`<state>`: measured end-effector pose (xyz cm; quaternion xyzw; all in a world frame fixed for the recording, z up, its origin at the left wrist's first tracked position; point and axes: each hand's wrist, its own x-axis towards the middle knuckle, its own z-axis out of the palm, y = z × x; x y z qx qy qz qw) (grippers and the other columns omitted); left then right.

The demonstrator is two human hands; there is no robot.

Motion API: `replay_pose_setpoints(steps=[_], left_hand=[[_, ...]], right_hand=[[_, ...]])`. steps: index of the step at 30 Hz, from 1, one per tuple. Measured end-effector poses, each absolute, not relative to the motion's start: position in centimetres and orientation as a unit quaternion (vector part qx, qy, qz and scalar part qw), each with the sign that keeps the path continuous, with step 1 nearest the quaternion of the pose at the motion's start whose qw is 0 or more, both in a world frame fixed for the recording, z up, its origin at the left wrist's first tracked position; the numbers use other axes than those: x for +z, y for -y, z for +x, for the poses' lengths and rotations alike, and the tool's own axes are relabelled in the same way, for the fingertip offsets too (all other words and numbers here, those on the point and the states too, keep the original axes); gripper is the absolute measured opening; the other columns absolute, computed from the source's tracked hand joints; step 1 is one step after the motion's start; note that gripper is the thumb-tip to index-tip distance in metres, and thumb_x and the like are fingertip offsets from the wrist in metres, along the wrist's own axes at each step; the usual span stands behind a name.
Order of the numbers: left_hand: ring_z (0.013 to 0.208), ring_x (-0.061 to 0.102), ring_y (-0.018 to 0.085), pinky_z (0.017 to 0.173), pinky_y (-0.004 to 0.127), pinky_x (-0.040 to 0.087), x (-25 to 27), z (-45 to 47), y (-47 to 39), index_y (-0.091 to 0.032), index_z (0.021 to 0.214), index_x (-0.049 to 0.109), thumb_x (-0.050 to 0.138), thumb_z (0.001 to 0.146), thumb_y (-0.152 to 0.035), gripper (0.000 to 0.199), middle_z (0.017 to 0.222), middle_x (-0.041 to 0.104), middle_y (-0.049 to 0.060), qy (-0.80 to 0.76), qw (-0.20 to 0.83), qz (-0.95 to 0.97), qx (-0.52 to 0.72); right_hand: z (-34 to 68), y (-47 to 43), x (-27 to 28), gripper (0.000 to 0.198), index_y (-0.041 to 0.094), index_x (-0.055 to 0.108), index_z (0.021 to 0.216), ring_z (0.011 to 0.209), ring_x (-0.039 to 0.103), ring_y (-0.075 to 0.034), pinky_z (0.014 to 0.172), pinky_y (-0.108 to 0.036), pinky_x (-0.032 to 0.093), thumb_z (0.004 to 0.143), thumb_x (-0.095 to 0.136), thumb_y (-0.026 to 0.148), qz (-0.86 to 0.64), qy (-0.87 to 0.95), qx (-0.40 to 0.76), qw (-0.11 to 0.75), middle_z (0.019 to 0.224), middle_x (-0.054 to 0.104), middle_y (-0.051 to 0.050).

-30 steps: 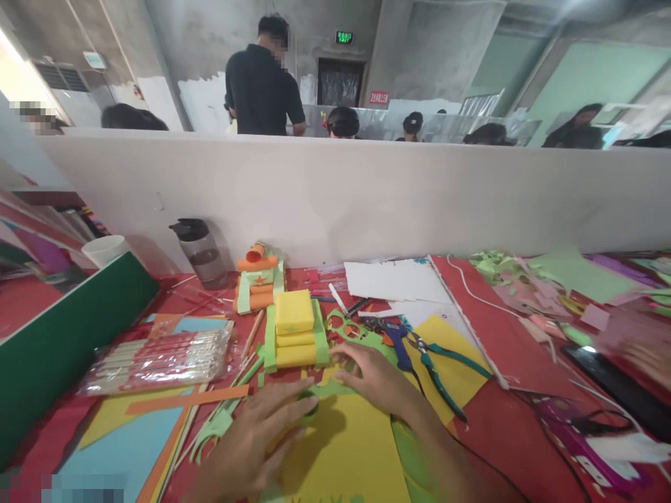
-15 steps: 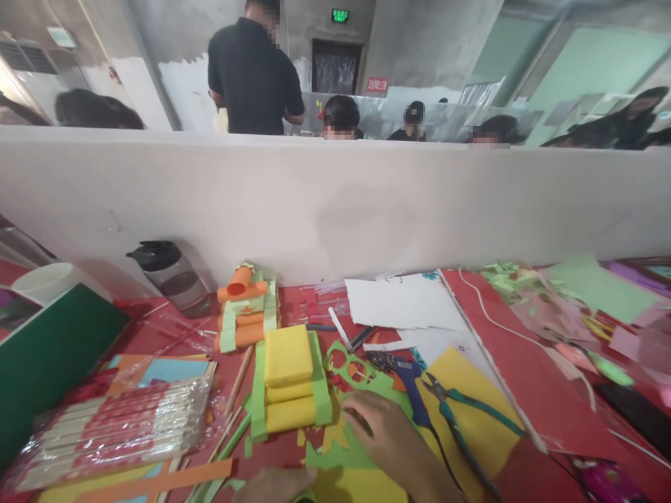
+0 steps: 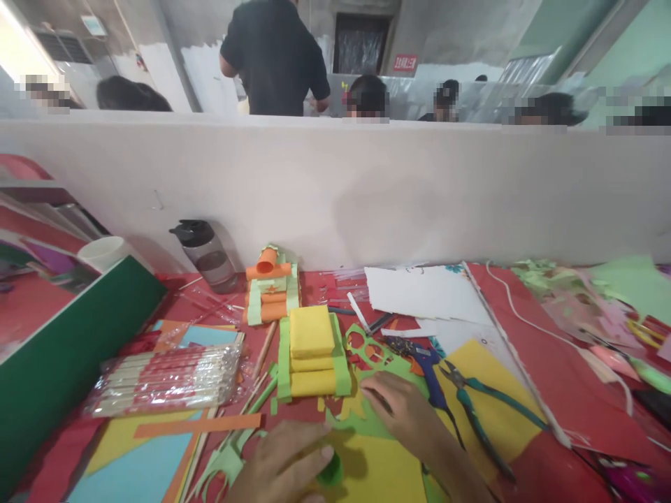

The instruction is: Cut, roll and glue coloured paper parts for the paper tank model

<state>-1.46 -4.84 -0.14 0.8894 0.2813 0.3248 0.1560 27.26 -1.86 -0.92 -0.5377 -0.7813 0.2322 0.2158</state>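
My left hand is low in the middle of the head view, its fingers closed on a green paper roll whose round end shows. It hovers over or rests by a yellow sheet; I cannot tell which. My right hand has its fingers curled and pressed together above yellow and green paper scraps. Whatever its fingertips hold is hidden. Just beyond both hands stands a yellow and green paper tank model. Behind that is an orange and pale green paper tank model.
Cutting pliers and a blue glue gun lie at right. To the left are wrapped sticks, a green board and a water bottle. A white partition closes the back; people are beyond it.
The camera view has shifted, so the table sits further right and higher in the picture. My left hand has come further into view with the green roll. My right hand stays by the scraps.
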Motion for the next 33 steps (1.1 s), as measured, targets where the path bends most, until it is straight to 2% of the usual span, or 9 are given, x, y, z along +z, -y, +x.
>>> replay_pose_setpoints(steps=[3,6,10,15,18,21,26,30,33], left_hand=[[0.123,0.060,0.022,0.101,0.036,0.052,0.0,-2.2,4.9,-0.027,0.139,0.047,0.045,0.099,-0.031,0.040,0.129,0.066,0.008,-0.359,0.126,0.853,0.356],[0.109,0.065,0.023,0.089,0.035,0.055,-0.7,-3.1,3.7,-0.024,0.127,0.053,0.046,0.097,-0.024,0.030,0.116,0.069,0.009,-0.499,0.087,0.767,0.394],[0.097,0.063,0.028,0.083,0.041,0.051,-2.1,-3.9,1.8,-0.021,0.118,0.056,0.051,0.094,-0.030,0.026,0.103,0.069,0.009,-0.592,0.005,0.767,0.246],[0.096,0.062,0.028,0.082,0.039,0.048,-2.5,-3.8,1.5,-0.018,0.111,0.058,0.045,0.091,-0.014,0.023,0.096,0.066,0.010,-0.609,-0.044,0.778,0.146],[0.095,0.061,0.028,0.081,0.037,0.046,-2.1,-3.2,2.0,-0.015,0.105,0.057,0.042,0.082,0.000,0.031,0.095,0.064,0.012,-0.620,-0.068,0.776,0.093],[0.096,0.059,0.029,0.082,0.039,0.046,-1.7,-2.7,2.3,-0.013,0.107,0.054,0.040,0.075,0.006,0.039,0.096,0.063,0.014,-0.617,-0.092,0.780,0.055],[0.094,0.062,0.029,0.080,0.039,0.048,-1.9,-3.1,2.1,-0.012,0.114,0.051,0.040,0.084,-0.001,0.034,0.096,0.063,0.014,-0.599,-0.091,0.788,0.106],[0.102,0.062,0.029,0.079,0.037,0.049,-2.1,-3.4,1.8,-0.015,0.118,0.050,0.039,0.095,-0.015,0.026,0.113,0.061,0.018,-0.585,-0.086,0.783,0.193],[0.107,0.062,0.027,0.078,0.035,0.050,-1.8,-3.2,1.8,-0.017,0.124,0.048,0.035,0.099,-0.020,0.029,0.122,0.057,0.017,-0.592,-0.062,0.764,0.249]], right_hand=[[27.1,2.2,-0.4,0.020,0.025,0.064,0.099,0.086,0.065,-0.018,0.078,-0.030,0.048,0.102,0.045,0.026,-0.529,0.786,0.230,0.224,0.089,0.069,-0.002],[27.0,2.5,0.1,0.020,0.025,0.065,0.100,0.086,0.065,-0.019,0.077,-0.031,0.048,0.102,0.045,0.026,-0.523,0.790,0.219,0.232,0.090,0.069,-0.003],[27.0,2.8,0.8,0.020,0.024,0.065,0.101,0.089,0.065,-0.020,0.079,-0.031,0.047,0.102,0.045,0.025,-0.507,0.801,0.203,0.245,0.093,0.070,-0.005],[26.7,3.2,1.5,0.020,0.024,0.066,0.101,0.089,0.065,-0.019,0.079,-0.031,0.047,0.101,0.046,0.025,-0.498,0.809,0.187,0.249,0.095,0.072,-0.005],[26.4,3.3,1.6,0.020,0.023,0.067,0.100,0.089,0.065,-0.019,0.080,-0.030,0.047,0.101,0.048,0.025,-0.491,0.815,0.185,0.248,0.095,0.072,-0.004],[26.1,3.3,1.4,0.020,0.023,0.067,0.099,0.089,0.064,-0.019,0.080,-0.030,0.047,0.101,0.048,0.025,-0.488,0.818,0.187,0.241,0.095,0.072,-0.004],[26.0,3.2,1.0,0.019,0.022,0.066,0.097,0.088,0.063,-0.018,0.079,-0.029,0.046,0.101,0.047,0.024,-0.485,0.819,0.192,0.238,0.093,0.071,-0.003],[26.2,3.1,0.8,0.020,0.023,0.066,0.097,0.086,0.064,-0.018,0.078,-0.029,0.046,0.101,0.046,0.024,-0.488,0.817,0.191,0.241,0.092,0.070,-0.003],[26.3,3.0,0.7,0.022,0.023,0.066,0.097,0.085,0.064,-0.018,0.077,-0.029,0.046,0.101,0.045,0.025,-0.489,0.815,0.192,0.243,0.091,0.070,-0.004]])
